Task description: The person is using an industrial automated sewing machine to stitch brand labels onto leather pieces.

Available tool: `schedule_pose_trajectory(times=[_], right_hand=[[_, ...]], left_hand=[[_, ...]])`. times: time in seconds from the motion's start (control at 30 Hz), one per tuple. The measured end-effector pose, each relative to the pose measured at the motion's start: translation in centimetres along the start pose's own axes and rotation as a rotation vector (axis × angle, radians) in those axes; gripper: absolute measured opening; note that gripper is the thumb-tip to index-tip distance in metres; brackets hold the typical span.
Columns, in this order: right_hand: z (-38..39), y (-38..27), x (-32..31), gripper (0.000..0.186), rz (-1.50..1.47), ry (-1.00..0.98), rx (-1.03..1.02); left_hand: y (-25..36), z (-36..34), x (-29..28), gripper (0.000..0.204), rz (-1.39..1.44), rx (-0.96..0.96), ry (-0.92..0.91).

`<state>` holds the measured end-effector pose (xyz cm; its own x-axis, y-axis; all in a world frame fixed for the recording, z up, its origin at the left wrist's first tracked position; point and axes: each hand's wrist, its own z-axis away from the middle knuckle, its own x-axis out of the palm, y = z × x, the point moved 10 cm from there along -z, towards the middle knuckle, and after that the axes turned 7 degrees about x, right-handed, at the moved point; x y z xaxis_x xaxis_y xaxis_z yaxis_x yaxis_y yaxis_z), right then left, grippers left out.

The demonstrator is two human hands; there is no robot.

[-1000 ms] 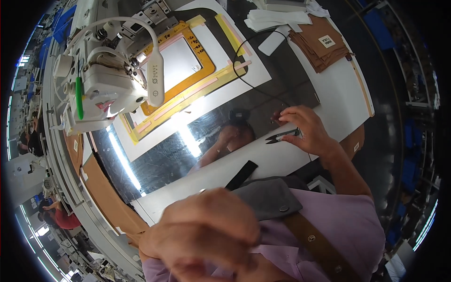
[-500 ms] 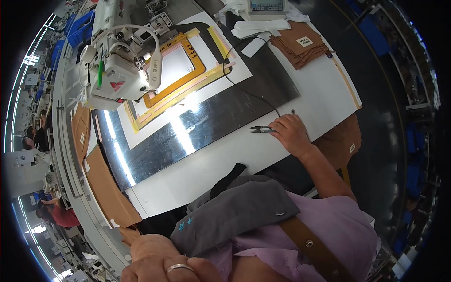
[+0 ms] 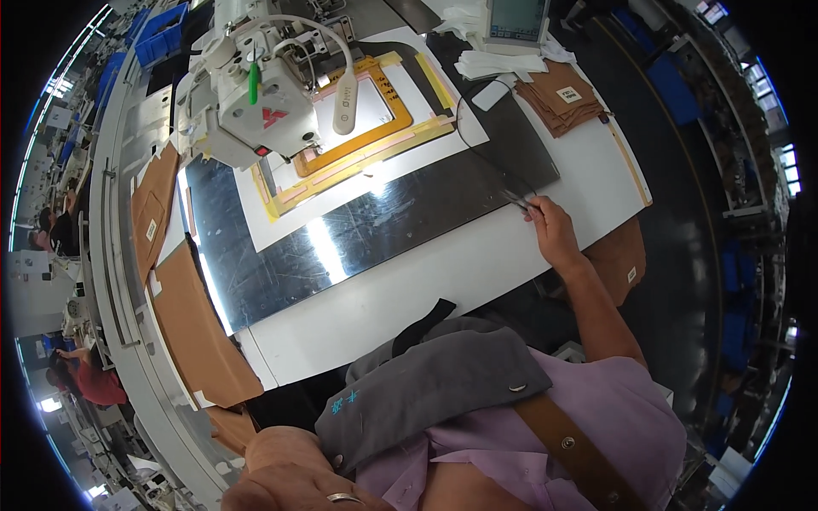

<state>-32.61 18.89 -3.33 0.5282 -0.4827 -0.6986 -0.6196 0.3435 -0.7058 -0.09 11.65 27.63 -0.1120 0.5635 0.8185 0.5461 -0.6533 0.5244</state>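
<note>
My right hand (image 3: pixel 555 232) is closed on dark thread snips (image 3: pixel 516 201), with their pointed ends towards the left. It is just over the right part of the white table edge, beside the shiny metal plate (image 3: pixel 409 221). Raised close to the camera at the bottom edge, my left hand (image 3: pixel 294 487) has bent fingers and a ring; the frame cuts off its fingertips, and whatever they may hold is hidden. An orange frame (image 3: pixel 399 119) edged with yellow tape lies on white sheeting under the head of a white sewing machine (image 3: pixel 256 111).
Brown fabric pieces (image 3: pixel 194 328) lie along the left, and a stack of brown pieces (image 3: pixel 558 106) is at the far right. A small screen (image 3: pixel 516 21) stands behind white cloth strips (image 3: pixel 498 65). A thin black cable crosses the plate's right part from a white mouse-like device (image 3: pixel 490 95).
My right hand has moved slightly right and turned, still gripping the snips, which now point up and left. My left hand has dropped lower in view. The whole view has shifted a little.
</note>
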Motion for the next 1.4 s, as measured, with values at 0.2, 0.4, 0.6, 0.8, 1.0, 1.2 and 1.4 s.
schedule_pose_trajectory(times=[0.2,0.4,0.6,0.8,1.0,1.2,1.4], right_hand=[[-3.0,2.4,-0.4,0.023,0.020,0.006,0.187],[-4.1,1.3,0.3,0.021,0.045,0.066,0.166],[-6.5,3.0,0.9,0.020,0.138,0.053,0.211],[-10.1,-0.1,2.5,0.016,0.062,-0.025,0.215],[-17.1,-4.0,6.8,0.019,-0.017,-0.090,-0.001],[-23.8,-10.8,14.4,0.045,0.161,-0.298,-0.248],[-28.5,-13.9,19.1,0.035,0.148,-0.387,-0.591]], left_hand=[[4.0,2.5,-0.6,0.011,-0.016,0.204,-0.137],[6.8,5.4,-2.2,0.013,0.080,0.268,-0.178],[7.7,7.6,-3.6,0.025,0.096,0.218,-0.586],[7.5,5.6,-14.6,0.034,-0.581,0.515,0.005],[-2.4,-0.9,-31.1,0.024,-1.468,0.030,0.271],[-8.8,-10.8,-33.2,0.041,-1.895,0.060,0.069],[-11.3,-18.0,-35.9,0.060,-2.139,0.207,0.045]])
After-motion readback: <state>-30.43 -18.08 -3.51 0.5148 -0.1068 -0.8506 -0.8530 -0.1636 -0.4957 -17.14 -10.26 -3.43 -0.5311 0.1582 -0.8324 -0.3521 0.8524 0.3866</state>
